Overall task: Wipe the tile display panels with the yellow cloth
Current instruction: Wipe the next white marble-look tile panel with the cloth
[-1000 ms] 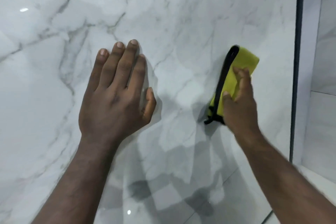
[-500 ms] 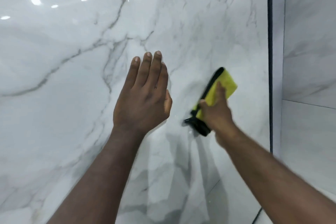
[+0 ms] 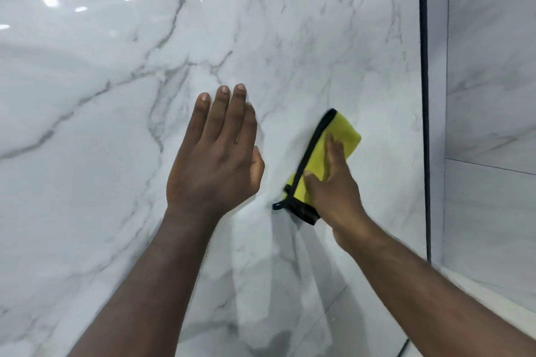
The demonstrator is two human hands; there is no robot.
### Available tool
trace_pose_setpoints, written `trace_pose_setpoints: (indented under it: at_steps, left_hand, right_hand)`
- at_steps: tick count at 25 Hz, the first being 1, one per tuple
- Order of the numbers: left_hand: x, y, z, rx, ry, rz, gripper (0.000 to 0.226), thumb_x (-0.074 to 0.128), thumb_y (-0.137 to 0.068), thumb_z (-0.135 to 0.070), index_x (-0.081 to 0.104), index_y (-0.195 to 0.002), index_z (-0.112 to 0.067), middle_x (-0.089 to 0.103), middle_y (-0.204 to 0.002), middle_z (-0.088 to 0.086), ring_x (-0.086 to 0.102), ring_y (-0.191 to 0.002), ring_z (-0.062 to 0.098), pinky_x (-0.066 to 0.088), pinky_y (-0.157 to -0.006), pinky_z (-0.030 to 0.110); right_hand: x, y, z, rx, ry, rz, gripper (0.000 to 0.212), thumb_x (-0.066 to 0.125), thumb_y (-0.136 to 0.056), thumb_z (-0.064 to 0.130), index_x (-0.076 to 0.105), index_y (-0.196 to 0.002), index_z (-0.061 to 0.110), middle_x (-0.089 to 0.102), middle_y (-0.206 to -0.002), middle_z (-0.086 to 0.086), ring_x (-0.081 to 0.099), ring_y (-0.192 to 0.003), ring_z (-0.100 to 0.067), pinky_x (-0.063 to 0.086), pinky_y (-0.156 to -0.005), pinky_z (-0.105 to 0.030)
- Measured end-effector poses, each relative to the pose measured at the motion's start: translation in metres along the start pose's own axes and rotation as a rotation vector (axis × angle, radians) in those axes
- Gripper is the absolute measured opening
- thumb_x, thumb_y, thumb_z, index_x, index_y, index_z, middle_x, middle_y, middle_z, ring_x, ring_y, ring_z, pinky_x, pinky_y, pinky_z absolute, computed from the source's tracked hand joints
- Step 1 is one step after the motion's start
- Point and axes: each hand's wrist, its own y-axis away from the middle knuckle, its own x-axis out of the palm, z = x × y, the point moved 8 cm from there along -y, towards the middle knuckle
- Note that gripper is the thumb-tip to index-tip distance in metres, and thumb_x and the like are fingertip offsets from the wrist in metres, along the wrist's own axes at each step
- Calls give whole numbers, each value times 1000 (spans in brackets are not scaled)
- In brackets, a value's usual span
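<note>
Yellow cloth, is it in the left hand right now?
No, the right hand presses the yellow cloth against the marble tile panel, while the left hand is spread flat and holds nothing.

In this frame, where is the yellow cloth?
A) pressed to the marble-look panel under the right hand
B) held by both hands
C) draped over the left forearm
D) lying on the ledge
A: the right hand presses the black-edged yellow cloth on the glossy white marble-look panel.

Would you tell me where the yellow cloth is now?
Right of centre in the head view, the yellow cloth lies against the marble panel under the right hand, beside the left hand.
</note>
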Motion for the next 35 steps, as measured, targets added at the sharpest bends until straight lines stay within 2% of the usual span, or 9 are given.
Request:
trace_pose_setpoints:
  at_steps: [4, 10, 14, 18, 21, 25, 27, 32, 35]
  left_hand:
    - [-3, -2, -2, -8, -27, 6, 60, 51, -102, -26, 51, -153, 6, 41, -167, 26, 40, -155, 44, 29, -129, 59]
    - [-8, -5, -3, -21, -45, 0, 57, 58, -100, -29, 59, -147, 3, 48, -163, 23, 47, -151, 43, 34, -127, 57]
    - [-14, -34, -7, -75, -53, -41, 43, 62, -96, -27, 66, -128, 2, 60, -147, 25, 55, -136, 46, 36, -125, 57]
    - [2, -75, -24, -90, -29, -55, 49, 60, -97, -29, 64, -137, 1, 53, -157, 23, 52, -143, 45, 31, -127, 57]
    - [21, -74, -42, -48, -52, -10, 56, 58, -100, -31, 58, -145, 3, 46, -163, 25, 50, -145, 46, 32, -127, 58]
    - [24, -71, -46, -11, -84, -16, 56, 55, -102, -33, 58, -146, 2, 50, -161, 25, 54, -143, 45, 36, -125, 57]
    - [25, -71, -47, -15, -101, -30, 56, 57, -102, -33, 59, -146, 1, 51, -160, 24, 55, -142, 44, 37, -125, 57]
    - [25, -69, -48, -17, -98, -34, 56, 58, -101, -32, 59, -146, 1, 50, -161, 24, 53, -143, 43, 36, -126, 55]
    - [26, -68, -46, -32, -69, -28, 55, 57, -102, -31, 58, -146, 2, 49, -162, 24, 52, -144, 43, 34, -128, 55]
  right_hand:
    - [-28, -58, 46, -226, 70, -13, 85, 63, -101, 12, 16, -165, 44, 5, -176, 12, 15, -155, -2, 21, -114, -12]
    - [-52, -58, -31, -31, 36, -130, 82, 68, -97, 16, 26, -166, 30, 20, -174, -3, 20, -160, -20, 16, -124, -25]
    - [-35, -59, 10, -355, 108, -61, 85, 71, -95, 12, 27, -165, 28, 16, -175, -5, 18, -160, -21, 14, -125, -29]
    - [-83, -131, 16, -356, 108, -167, 83, 69, -95, 16, 28, -165, 31, 17, -175, -1, 19, -159, -17, 5, -118, -12]
    - [-90, -116, -27, -208, 88, -181, 83, 72, -96, 18, 28, -165, 32, 18, -174, -2, 23, -156, -19, 10, -118, -20]
    - [-58, -81, -12, -400, 146, -4, 89, 71, -97, 17, 16, -162, 45, 3, -169, 17, 16, -154, -11, 2, -117, -10]
    - [-68, -102, 12, -494, 166, -52, 83, 69, -97, 17, 24, -163, 41, 7, -171, 13, 19, -152, -12, 2, -116, -7]
    - [-93, -122, -44, -131, 52, -164, 81, 68, -98, 20, 26, -162, 46, 15, -174, 10, 19, -153, -7, 15, -129, -36]
    - [-62, -70, -52, -201, 44, -126, 85, 71, -93, 17, 28, -163, 41, 18, -174, 4, 21, -155, -8, 23, -129, -43]
